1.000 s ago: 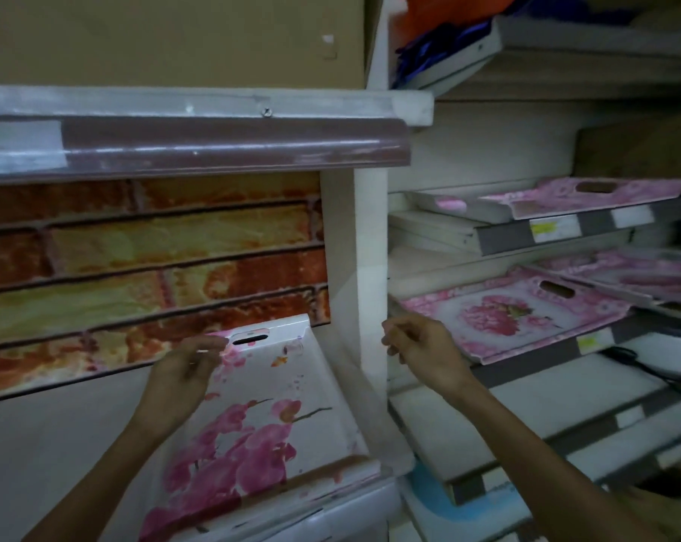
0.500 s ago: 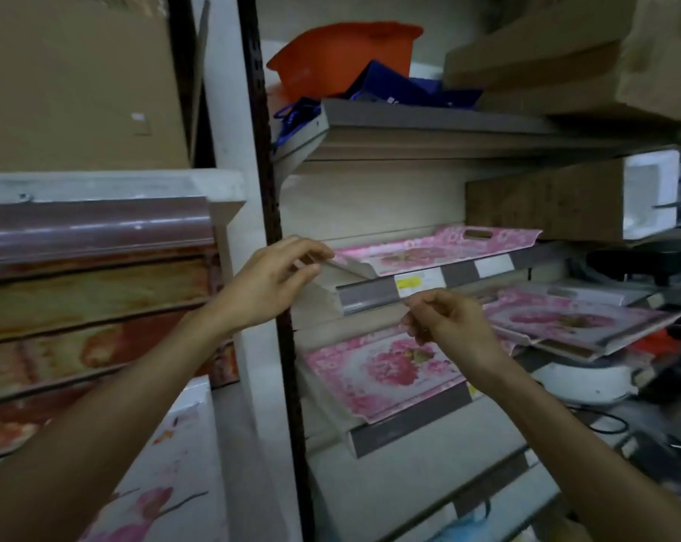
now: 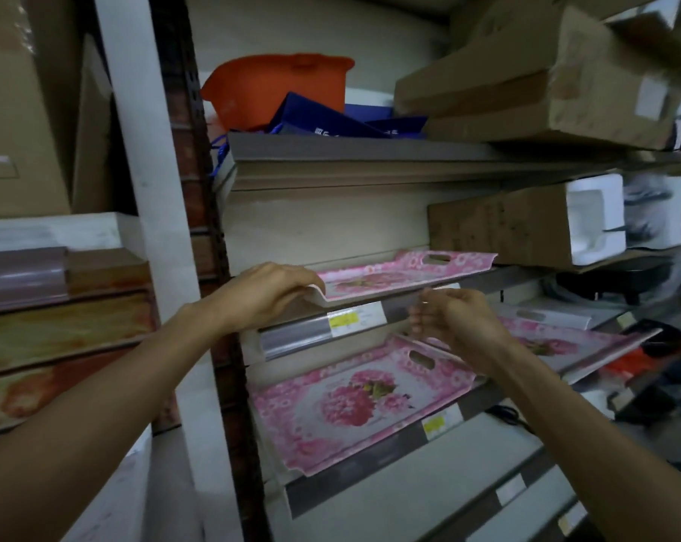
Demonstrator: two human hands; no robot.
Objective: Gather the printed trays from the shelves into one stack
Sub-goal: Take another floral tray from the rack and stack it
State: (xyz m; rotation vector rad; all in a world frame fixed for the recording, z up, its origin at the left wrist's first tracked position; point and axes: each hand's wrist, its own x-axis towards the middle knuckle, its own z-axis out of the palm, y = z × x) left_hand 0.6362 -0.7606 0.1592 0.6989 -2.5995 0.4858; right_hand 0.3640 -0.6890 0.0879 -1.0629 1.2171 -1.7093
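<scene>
A pink floral tray (image 3: 401,273) lies on the upper slanted shelf, its handle slot at the far right end. My left hand (image 3: 270,291) rests over its near left corner, fingers curled on the rim. My right hand (image 3: 454,320) hovers just below the tray's front edge, fingers loosely bent with nothing in them. A second pink floral tray (image 3: 354,400) lies on the shelf below. A third pink tray (image 3: 565,344) sits to the right, partly behind my right wrist.
Cardboard boxes (image 3: 534,88) and an orange tub (image 3: 276,88) fill the top shelf (image 3: 370,154). A box with white foam (image 3: 526,224) sits right of the upper tray. A white upright post (image 3: 143,189) and dark slotted rail divide the shelving. Brick-patterned panels (image 3: 57,330) are at left.
My left hand has moved from beside the shelf edge onto the upper tray's left corner. My right hand has risen toward that tray's front edge. The view has shifted closer.
</scene>
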